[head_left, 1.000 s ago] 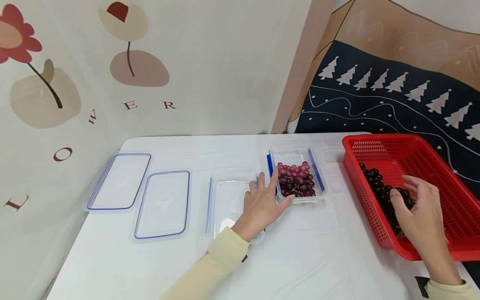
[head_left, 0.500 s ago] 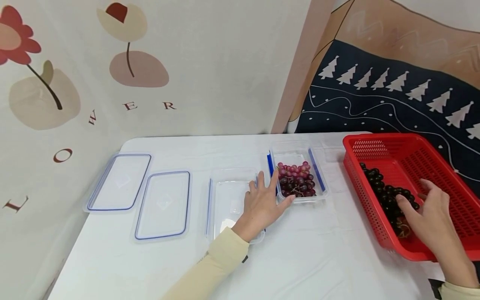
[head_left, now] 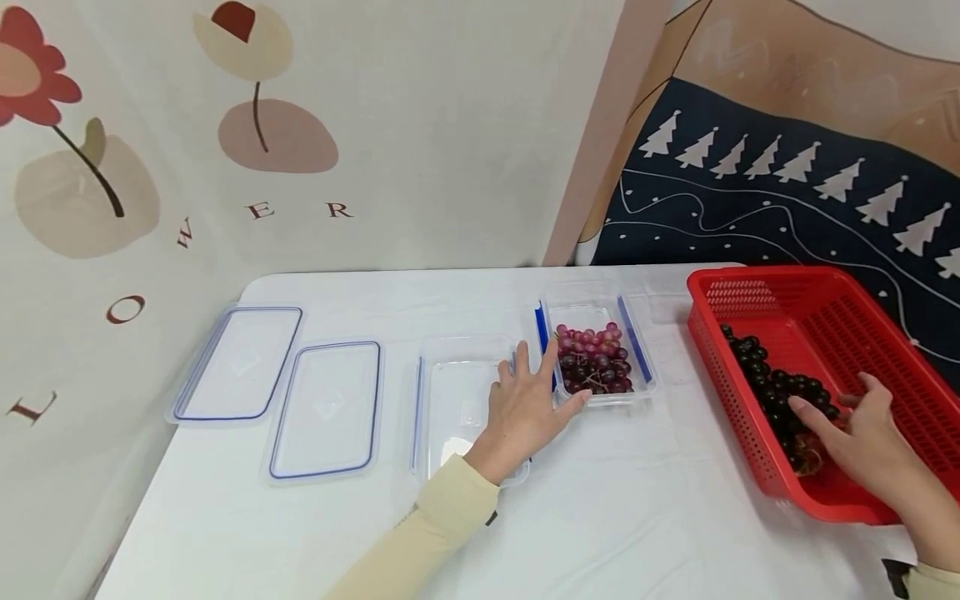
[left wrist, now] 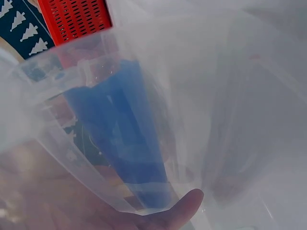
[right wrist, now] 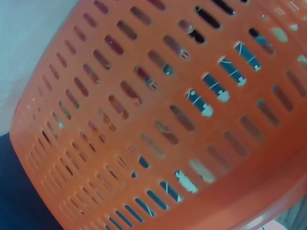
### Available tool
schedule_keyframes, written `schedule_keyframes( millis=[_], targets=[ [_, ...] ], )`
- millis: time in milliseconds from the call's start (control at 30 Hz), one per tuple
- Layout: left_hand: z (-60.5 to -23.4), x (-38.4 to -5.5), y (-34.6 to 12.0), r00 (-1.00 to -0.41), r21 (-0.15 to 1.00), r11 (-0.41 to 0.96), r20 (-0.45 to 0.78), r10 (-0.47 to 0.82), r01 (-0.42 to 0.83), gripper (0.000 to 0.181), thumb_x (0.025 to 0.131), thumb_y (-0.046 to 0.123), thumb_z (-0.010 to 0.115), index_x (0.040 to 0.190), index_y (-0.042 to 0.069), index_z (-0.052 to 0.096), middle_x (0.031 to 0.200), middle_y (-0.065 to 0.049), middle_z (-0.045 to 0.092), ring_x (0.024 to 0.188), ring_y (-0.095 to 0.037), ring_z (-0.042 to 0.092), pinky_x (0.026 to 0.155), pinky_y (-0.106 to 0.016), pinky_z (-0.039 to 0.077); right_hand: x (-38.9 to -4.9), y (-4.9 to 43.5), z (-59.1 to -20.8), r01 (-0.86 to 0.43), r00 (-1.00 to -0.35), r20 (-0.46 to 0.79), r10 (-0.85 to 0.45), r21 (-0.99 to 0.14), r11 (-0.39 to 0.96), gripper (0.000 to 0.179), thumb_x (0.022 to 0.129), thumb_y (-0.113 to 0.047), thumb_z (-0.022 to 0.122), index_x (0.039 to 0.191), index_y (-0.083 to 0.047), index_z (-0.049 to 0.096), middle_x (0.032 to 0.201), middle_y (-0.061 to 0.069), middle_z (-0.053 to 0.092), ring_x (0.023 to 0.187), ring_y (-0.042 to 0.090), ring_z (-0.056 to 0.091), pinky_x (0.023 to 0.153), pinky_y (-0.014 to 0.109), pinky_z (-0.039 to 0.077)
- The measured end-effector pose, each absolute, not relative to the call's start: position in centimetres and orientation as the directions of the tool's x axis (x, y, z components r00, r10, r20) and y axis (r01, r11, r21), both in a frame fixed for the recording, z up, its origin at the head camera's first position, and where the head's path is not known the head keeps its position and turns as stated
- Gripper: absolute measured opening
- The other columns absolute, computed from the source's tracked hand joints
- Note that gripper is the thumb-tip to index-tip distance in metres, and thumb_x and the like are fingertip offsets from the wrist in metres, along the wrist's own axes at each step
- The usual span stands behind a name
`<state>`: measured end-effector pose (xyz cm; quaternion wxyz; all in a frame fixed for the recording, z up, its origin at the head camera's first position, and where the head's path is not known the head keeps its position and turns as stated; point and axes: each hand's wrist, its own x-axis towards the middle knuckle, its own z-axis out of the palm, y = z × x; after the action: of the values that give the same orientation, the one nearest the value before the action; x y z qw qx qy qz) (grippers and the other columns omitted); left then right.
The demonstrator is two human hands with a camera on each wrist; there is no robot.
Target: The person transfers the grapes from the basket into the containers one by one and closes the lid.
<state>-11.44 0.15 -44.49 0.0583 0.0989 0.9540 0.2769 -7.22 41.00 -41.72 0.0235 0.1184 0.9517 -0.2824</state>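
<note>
In the head view, my left hand (head_left: 522, 415) lies with fingers spread across the right side of a clear plastic box (head_left: 457, 392). Its fingertips reach the near-left edge of a second clear box (head_left: 588, 315), which holds pink grapes (head_left: 588, 339) and dark purple grapes (head_left: 596, 373). A translucent wall with a blue latch (left wrist: 127, 139) fills much of the left wrist view, the thumb low in front. My right hand (head_left: 870, 433) is inside the red basket (head_left: 742, 287), thumb and fingers loosely bent beside a bunch of black grapes (head_left: 776, 387). Any contact with the bunch is unclear.
Two clear lids with blue seals, a rear lid (head_left: 240, 362) and a front lid (head_left: 326, 408), lie on the left of the white-covered table (head_left: 622, 517). Printed cloth hangs behind the table. The basket's slotted wall (right wrist: 158, 110) blocks the right wrist view.
My right hand has shifted rightward and lower within the basket, showing more of the black grapes and their brownish stem end. The left hand and both boxes have stayed in place.
</note>
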Motion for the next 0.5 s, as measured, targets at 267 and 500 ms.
schedule_keyframes(
  millis=[267,500],
  targets=[
    [-44.2,-11.4,0.2,-0.974,0.54,0.826,-0.05,0.221,0.16,0.095,0.103,0.066,0.065,0.176,0.019,0.027,0.174,-0.032,0.021,0.152,-0.061,0.031,0.112,-0.073,0.04,-7.2,41.9,-42.3,0.249,-0.968,-0.14,0.207,-0.491,0.834,0.094,0.117,-0.036,0.045,0.154,0.024,-0.017,0.134,0.057,0.028,0.12,0.071,0.038,0.094,0.08,0.041],
    [-44.2,-11.3,0.1,-0.973,0.538,0.828,-0.058,0.224,0.159,0.095,0.103,0.066,0.065,0.176,0.02,0.024,0.175,-0.031,0.021,0.153,-0.061,0.03,0.113,-0.073,0.04,-7.2,43.2,-42.7,0.246,-0.967,-0.172,0.188,-0.438,0.864,0.096,0.116,-0.034,0.05,0.151,0.03,-0.013,0.129,0.062,0.025,0.117,0.075,0.038,0.095,0.082,0.041]
  ],
)
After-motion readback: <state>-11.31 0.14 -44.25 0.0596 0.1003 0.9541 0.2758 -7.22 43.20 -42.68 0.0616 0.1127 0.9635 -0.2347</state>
